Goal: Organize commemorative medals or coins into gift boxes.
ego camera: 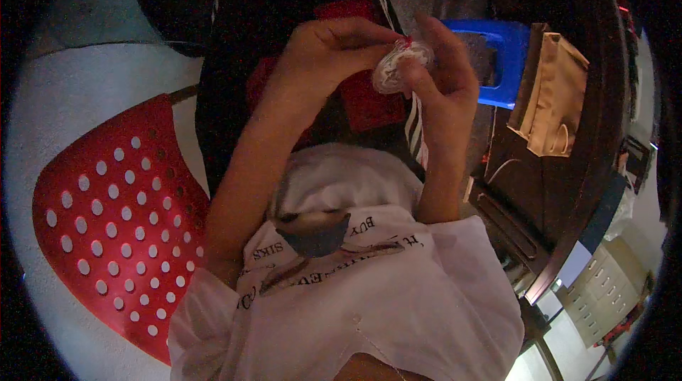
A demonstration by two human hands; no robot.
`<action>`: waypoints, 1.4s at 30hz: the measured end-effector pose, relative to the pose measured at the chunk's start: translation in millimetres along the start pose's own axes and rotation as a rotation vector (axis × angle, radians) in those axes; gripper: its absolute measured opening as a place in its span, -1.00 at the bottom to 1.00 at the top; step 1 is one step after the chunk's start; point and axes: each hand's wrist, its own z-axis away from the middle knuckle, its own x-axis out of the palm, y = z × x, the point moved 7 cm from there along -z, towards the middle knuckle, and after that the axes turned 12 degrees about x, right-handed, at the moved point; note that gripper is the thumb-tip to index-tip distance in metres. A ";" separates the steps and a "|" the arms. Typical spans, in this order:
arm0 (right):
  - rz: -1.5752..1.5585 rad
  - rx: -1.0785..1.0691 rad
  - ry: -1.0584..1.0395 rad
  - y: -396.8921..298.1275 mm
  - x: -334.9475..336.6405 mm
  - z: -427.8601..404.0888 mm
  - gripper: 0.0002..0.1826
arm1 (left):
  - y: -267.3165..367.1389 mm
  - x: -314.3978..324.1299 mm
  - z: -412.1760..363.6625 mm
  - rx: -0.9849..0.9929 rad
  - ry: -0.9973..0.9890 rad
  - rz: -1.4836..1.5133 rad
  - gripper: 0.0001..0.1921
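In front of my lap, my right hand (447, 74) grips a small rolled bundle of whitish material (390, 73), its spiral end facing up towards me. The thumb of that hand presses on the roll's side. My left hand (341, 42) reaches in from the left, with thumb and fingertips pinched at a small red bit (407, 41) on the roll's upper edge. Whether the red bit is a thread, a band or part of the roll cannot be made out. Below the hands are dark trousers with a striped side band (414, 128) and dark red patches (367, 98).
A red plastic chair with round holes (126, 231) stands to my left on the pale floor (64, 98). At right are a blue plastic item (511, 64), a brown paper bag (559, 93) and dark wooden furniture (522, 184). Farther off stands a beige drawer unit (602, 285).
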 end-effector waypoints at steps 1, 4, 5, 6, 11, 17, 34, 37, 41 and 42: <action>0.080 -0.049 -0.026 -2.1 1.5 -1.5 -0.64 | -2.0 -1.8 0.1 -0.003 0.001 0.000 -0.84; 0.214 -0.145 -0.065 -6.3 1.5 1.1 -0.67 | -1.1 -2.0 0.7 0.032 -0.035 -0.006 -0.83; 0.268 -0.198 -0.077 -9.0 3.0 3.7 -0.68 | 3.6 -0.9 1.1 0.043 -0.057 -0.119 -0.83; 0.268 -0.195 -0.075 -7.7 3.6 5.0 -0.68 | 5.8 0.0 1.0 0.054 -0.084 -0.231 -0.83; 0.250 -0.187 0.210 3.7 -19.1 5.2 -0.71 | 8.2 14.1 1.9 0.102 -0.105 -0.250 -0.81; 0.428 -0.277 0.212 -10.8 -18.2 5.2 -0.73 | 11.5 23.8 2.2 0.199 -0.203 -0.191 -0.76; 0.602 0.142 0.039 26.3 -18.1 1.1 -0.76 | -15.1 0.7 25.4 0.109 -0.040 -0.592 -0.77; 0.591 0.196 0.012 35.7 -19.5 0.1 -0.76 | -19.5 -4.0 28.4 -0.025 -0.012 -0.623 -0.70; 0.808 0.072 0.038 28.4 -32.1 -6.6 -0.73 | -7.6 -4.3 30.6 0.123 -0.075 -0.701 -0.68; 0.808 0.076 0.036 26.5 -32.4 -6.7 -0.73 | 1.7 -3.9 29.9 0.186 -0.101 -0.713 -0.70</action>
